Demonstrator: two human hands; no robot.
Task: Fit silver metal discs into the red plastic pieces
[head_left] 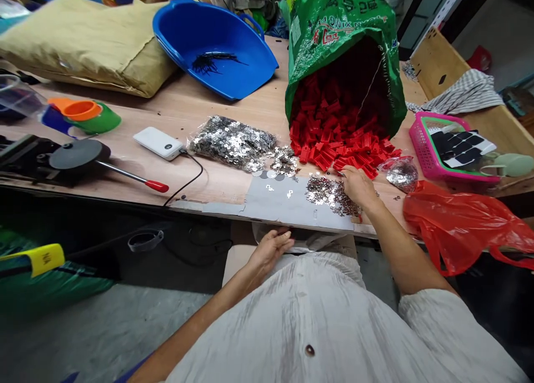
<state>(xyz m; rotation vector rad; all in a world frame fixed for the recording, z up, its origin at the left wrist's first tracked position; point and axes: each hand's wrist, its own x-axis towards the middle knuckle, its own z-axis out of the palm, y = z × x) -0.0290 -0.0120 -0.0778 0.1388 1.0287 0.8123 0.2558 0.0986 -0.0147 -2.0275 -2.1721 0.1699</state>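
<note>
My right hand [359,189] reaches over the tabletop with its fingers closed in a pinch; what they hold, if anything, is too small to make out. Its fingertips are at the front of the heap of red plastic pieces [323,155]. Just left of and below that hand lies a spread pile of small silvery metal pieces [327,193] on a grey sheet [267,202]. My left hand [271,248] rests low at the table's front edge, above my lap, beside a whitish bag [308,243]. Its fingers look loosely stretched, with nothing visible in them.
The red pieces spill from a green sack [342,16]. Left of them lie a bag of metal pieces [233,141], a white power bank [158,143] and a red-handled lever tool [120,172]. A blue basin [217,44] stands behind; a pink basket [425,144] and red bag [467,222] lie right.
</note>
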